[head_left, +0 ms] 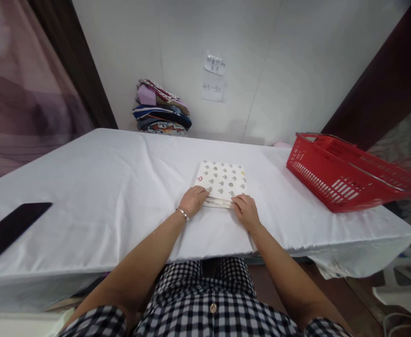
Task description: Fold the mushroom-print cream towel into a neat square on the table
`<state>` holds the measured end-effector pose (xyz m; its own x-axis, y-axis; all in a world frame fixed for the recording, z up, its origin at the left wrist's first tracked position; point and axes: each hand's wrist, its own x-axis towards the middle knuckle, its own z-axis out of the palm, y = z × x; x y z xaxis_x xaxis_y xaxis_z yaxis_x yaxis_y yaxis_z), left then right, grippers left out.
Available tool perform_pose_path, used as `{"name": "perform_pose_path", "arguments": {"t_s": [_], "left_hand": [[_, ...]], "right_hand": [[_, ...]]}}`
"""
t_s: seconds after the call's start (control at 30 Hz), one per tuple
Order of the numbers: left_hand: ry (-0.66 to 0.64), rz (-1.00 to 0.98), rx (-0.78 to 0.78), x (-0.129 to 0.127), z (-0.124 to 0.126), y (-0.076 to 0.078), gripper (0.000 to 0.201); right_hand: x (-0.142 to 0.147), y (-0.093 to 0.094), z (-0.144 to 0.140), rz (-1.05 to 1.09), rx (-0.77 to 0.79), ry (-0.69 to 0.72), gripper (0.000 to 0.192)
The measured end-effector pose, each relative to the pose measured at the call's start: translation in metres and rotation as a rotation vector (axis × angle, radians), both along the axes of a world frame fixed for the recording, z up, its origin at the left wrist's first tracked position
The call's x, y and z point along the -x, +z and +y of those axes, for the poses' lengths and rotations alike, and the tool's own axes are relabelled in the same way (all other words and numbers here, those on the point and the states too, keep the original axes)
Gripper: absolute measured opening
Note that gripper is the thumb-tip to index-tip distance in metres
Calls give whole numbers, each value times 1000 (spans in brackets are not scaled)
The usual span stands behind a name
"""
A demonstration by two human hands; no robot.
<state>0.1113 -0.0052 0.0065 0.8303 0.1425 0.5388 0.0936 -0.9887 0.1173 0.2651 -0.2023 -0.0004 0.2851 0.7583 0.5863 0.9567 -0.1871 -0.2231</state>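
- Item: a folded cloth point(222, 179), lying flat on the white-covered table point(96, 196), directly in front of the person and near the middle.
- Appearance: off-white ground, printed with rows of small grey motifs—rounded tops on short stems. A few differ in colour: red at the left side, green in places, yellow near the far right corner.
- Form: a neat, nearly square packet; the top face looks smooth. Along the near edge several layers show, slightly parted and uneven.
- Hands: the left hand point(193, 200) grips the near left corner; the right hand point(246, 212) grips the near right corner, fingers bent over the edge.
- Surroundings: a red basket point(332, 173) stands to the right—well apart from the cloth; a stack of folded fabrics point(163, 112) sits beyond the table's far edge, against the wall.
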Motion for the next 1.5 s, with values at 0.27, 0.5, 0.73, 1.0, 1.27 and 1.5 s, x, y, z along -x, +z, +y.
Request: {"name": "perform_pose_path", "arguments": {"t_s": [0.27,0.5,0.73,1.0,1.27,1.5], "left_hand": [[43,-2,-22,8,-2,0,25],[23,43,-15,13,-5,3,23],[92,71,-25,13,-8,4,34],[148,76,-22,10,-6,10,32],[125,131,82,20,-15,20,34],[45,39,49,-26,-19,36,32]], "right_hand": [[0,1,-1,19,-5,21,23],[-1,2,-2,34,14,47,28],[-2,-2,-1,-11,4,61,36],[-2,-4,-1,-75,-57,78,37],[2,-6,-4,-77,-36,89,34],[11,2,-3,-36,39,51,35]]}}
